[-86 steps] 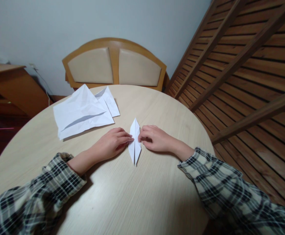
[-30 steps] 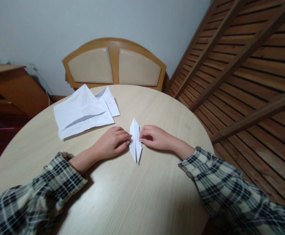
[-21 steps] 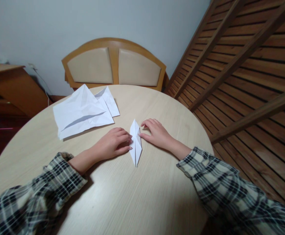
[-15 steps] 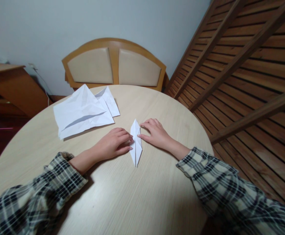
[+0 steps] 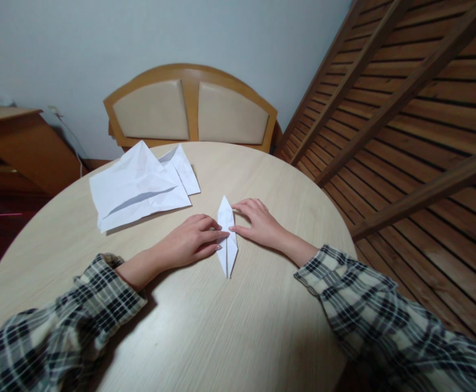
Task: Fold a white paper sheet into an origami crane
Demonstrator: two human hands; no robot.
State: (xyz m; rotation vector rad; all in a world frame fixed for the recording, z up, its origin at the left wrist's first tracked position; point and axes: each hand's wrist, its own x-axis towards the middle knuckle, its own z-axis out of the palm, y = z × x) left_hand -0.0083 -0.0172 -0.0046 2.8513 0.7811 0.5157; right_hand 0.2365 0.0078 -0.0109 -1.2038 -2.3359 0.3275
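Observation:
A narrow piece of white folded paper [image 5: 227, 254] lies on the table, pointed at both ends, with a split running up its lower half. My left hand [image 5: 193, 239] grips its left edge, the index finger stretched across the middle and the thumb lower down. From the other side, my right hand [image 5: 258, 220] holds the right edge, thumb at the middle and fingertips higher up near the top point. The fingers hide part of the left edge.
Larger creased white paper [image 5: 140, 188] lies at the back left of the round table [image 5: 205, 326], overlapping a smaller folded paper [image 5: 184, 169]. A chair [image 5: 192, 109] stands behind the table. Slatted wood [image 5: 405, 136] rises at the right, and a wooden cabinet [image 5: 21, 147] is at the left.
The upper part of the folded paper now looks flatter and smoother, its centre crease less visible. My left index finger has reached further right across it. My right hand has barely shifted.

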